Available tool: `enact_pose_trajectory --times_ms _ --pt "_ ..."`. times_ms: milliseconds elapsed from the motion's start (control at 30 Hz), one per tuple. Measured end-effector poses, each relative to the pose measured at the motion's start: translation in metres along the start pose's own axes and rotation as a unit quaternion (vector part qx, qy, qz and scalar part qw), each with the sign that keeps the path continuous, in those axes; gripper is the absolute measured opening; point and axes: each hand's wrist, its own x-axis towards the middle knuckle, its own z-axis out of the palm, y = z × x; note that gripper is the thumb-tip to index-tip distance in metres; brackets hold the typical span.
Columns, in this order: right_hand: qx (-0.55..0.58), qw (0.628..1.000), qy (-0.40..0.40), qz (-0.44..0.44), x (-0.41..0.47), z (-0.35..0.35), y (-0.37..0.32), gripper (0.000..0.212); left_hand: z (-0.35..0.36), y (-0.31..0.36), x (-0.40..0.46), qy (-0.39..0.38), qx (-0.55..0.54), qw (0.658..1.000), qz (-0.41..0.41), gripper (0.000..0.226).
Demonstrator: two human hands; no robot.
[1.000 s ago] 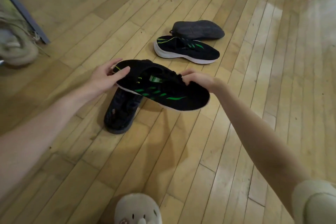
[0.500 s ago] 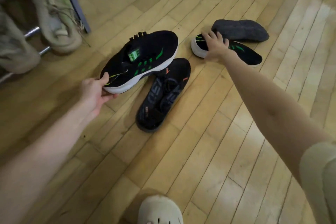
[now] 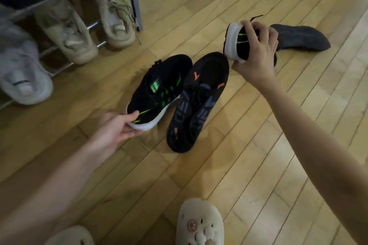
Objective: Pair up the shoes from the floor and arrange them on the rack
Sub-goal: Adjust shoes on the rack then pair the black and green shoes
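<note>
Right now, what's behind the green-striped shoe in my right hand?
A dark grey shoe lies on the wooden floor behind the green-striped shoe in your right hand. Its near end is covered by the hand and shoe, so that part can't be seen.
</note>
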Motion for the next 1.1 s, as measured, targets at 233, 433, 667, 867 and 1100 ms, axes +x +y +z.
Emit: enact_pose_trajectory --times_ms 233,433,667,867,1100 --pt "-0.002 0.997 0.073 -0.028 0.010 -0.032 -0.051 0.088 -0.034 -0.026 -0.019 -0.036 0.155 0.987 -0.025 0.033" --pt "-0.018 0.994 0.049 -0.093 0.014 -0.058 -0.070 0.085 -0.038 0.004 -0.035 -0.013 0.146 0.987 0.063 0.013" --pt "0.024 0.956 -0.049 -0.289 -0.047 -0.035 -0.138 0.083 -0.018 0.040 -0.063 -0.161 0.060 0.963 0.206 0.055" --pt "0.045 0.922 -0.149 -0.354 -0.083 -0.004 -0.194 0.091 -0.042 0.031 -0.054 -0.101 0.104 0.972 0.186 0.032" --pt "0.223 0.972 -0.029 -0.071 -0.135 0.012 -0.211 0.073 -0.077 0.018 -0.042 -0.029 -0.053 0.997 0.051 0.033"
